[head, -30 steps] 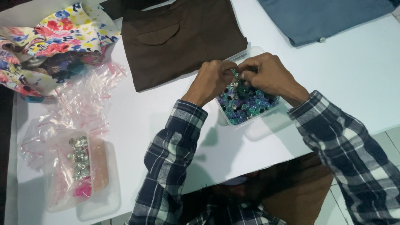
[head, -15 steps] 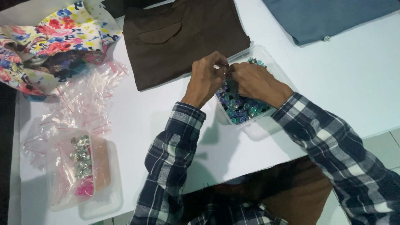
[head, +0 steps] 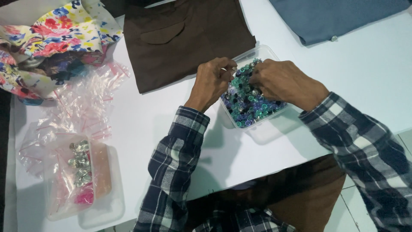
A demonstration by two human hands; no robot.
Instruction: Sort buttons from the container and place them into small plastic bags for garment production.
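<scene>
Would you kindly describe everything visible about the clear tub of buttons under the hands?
The tub is a shallow, rectangular container of clear plastic, lying flat and open on the white table, just right of the brown cloth. It is filled with small round buttons in teal, blue, purple and black. The left hand reaches in at its near-left rim; the right hand rests over its right side, fingers among the buttons.

fingertips hidden among buttons [head: 249, 101], blue cloth [head: 339, 17] cropped
</scene>
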